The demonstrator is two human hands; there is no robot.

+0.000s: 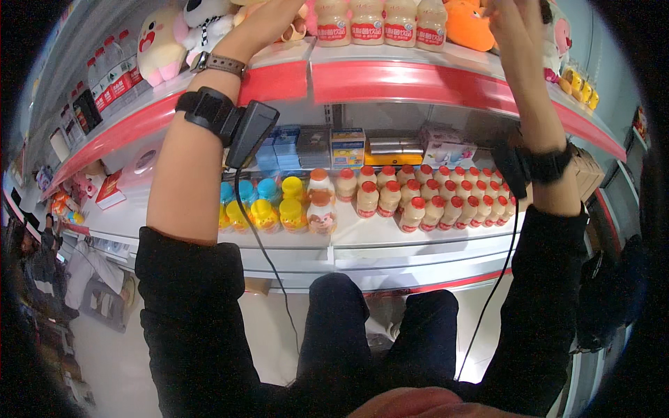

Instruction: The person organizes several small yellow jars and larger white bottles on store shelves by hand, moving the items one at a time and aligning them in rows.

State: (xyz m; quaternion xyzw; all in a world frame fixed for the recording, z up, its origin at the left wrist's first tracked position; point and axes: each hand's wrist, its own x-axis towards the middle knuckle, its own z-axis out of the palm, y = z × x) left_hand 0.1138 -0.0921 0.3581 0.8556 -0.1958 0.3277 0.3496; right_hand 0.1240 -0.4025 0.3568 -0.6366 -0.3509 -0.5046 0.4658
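My left hand (284,19) reaches to the upper shelf among plush toys, near the pale drink bottles (367,26) with red labels. Its fingertips look curled, but the top edge cuts the hand off and what they hold, if anything, is hidden. On the other side of those bottles, my right hand (514,24) is raised beside an orange plush toy (468,26). That hand is blurred and its fingertips run out of the picture. A grey-and-white plush toy (208,24) sits near my left wrist, with a cream and pink plush toy (159,49) farther left.
The red-edged upper shelf (418,76) overhangs a lower one. Rows of small red-capped bottles (451,210), yellow and blue capped bottles (293,214) and boxes (347,148) stand below. Cables (268,261) hang from devices strapped to both my wrists. Clear bottles (115,63) stand upper left.
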